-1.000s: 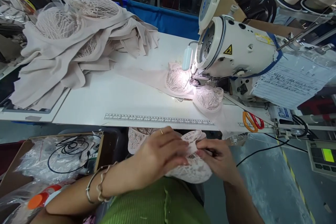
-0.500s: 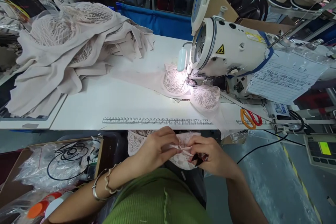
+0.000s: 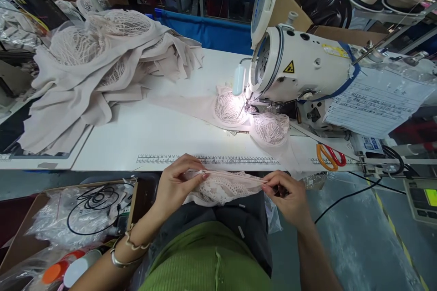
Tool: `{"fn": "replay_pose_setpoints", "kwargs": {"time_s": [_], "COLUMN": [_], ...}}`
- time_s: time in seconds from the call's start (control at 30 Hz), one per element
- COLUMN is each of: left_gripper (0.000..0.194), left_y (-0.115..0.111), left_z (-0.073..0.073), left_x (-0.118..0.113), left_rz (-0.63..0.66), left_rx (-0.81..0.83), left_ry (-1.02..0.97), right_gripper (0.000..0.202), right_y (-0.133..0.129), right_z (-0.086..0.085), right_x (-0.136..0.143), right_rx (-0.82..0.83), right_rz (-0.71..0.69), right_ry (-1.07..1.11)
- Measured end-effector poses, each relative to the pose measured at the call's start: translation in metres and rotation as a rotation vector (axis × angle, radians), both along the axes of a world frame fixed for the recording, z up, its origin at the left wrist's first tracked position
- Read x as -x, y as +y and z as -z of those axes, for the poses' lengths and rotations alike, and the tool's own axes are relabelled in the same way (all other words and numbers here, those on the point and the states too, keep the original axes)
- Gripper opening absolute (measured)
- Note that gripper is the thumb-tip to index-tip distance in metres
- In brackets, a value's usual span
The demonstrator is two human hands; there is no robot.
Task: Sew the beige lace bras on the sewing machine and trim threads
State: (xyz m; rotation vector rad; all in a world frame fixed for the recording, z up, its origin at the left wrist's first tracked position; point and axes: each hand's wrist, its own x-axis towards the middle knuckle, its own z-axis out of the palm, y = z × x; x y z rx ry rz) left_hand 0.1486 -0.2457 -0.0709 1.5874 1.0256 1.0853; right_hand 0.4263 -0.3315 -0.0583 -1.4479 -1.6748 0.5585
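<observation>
The left hand (image 3: pixel 179 184) and right hand (image 3: pixel 288 196) each grasp an end of the lace garment (image 3: pixel 220 189) between thumb and fingers, holding it stretched over the person's lap (image 3: pixel 235 223), just beside the near edge of the white table (image 3: pixel 112 141). It is pale pinkish beige: its upper edge runs nearly straight, a smooth narrow band; below, openwork lace with small holes sags in soft folds. Something dark shows inside the right hand, too hidden to tell. A similar piece with 2 lace cups (image 3: pixel 269 128) lies at the sewing machine (image 3: pixel 303 66).
</observation>
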Motion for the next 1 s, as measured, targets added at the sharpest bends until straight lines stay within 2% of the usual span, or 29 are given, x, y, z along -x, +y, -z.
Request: {"fn": "replay_pose_setpoints", "kwargs": {"time_s": [0.1,0.27,0.4,0.53,0.6,0.7,0.8,0.83,0.9,1.0], "left_gripper": [0.009,0.007,0.006,0.005,0.009,0.01,0.033,0.031,0.008,0.019], "left_y": [-0.001,0.001,0.001,0.004,0.008,0.011,0.005,0.002,-0.004,-0.007], "left_z": [0.005,0.013,0.018,0.019,0.014,-0.001,-0.014,-0.015,-0.013,-0.005], "left_x": [-0.002,-0.002,-0.002,0.001,0.005,0.007,-0.006,-0.014,-0.029,-0.043], "left_rz": [-0.031,-0.062,-0.046,-0.034,0.037,0.255,0.471,0.537,0.635,0.609], "left_rx": [-0.046,-0.001,0.055,0.113,0.151,0.181,0.11,0.08,0.047,0.065], "left_ry": [0.016,-0.001,-0.024,-0.053,-0.039,0.117,0.202,0.172,0.079,-0.024], "right_gripper": [0.025,0.007,0.009,0.014,0.015,0.015,0.012,0.011,0.01,0.006], "right_y": [-0.001,0.0,0.005,0.008,0.009,0.011,0.016,0.017,0.018,0.016], "right_z": [0.008,0.014,0.009,-0.005,-0.014,-0.025,-0.028,-0.027,-0.021,-0.01], "right_x": [0.006,0.008,0.005,-0.002,-0.006,-0.003,0.014,0.021,0.031,0.035], "right_rx": [-0.045,0.057,0.113,0.164,0.201,0.262,0.3,0.308,0.322,0.353], "right_rz": [0.103,0.219,0.163,0.068,-0.017,-0.147,-0.202,-0.214,-0.246,-0.258], "right_ry": [-0.018,-0.042,-0.065,0.03,0.111,0.192,0.161,0.139,0.099,0.089]}}
